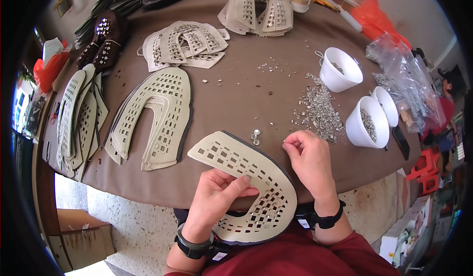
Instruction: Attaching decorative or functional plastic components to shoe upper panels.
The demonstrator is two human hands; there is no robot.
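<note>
While the left hand (215, 200) pinches the cream perforated horseshoe-shaped leather piece (246, 185), the right hand (309, 157) has its fingertips closed on something tiny; it could slip and drop among the scattered silver studs (320, 111).

Clear plastic bags (404, 74), right; cardboard box (81, 236).

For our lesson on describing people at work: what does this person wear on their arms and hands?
Both hands are bare, with no gloves or rings that show. The left hand has a thick dark grey-green band round its wrist. The right hand has a black band round its wrist, like a watch strap. The forearms are bare; red sleeves begin further up, near the lower edge.
</note>
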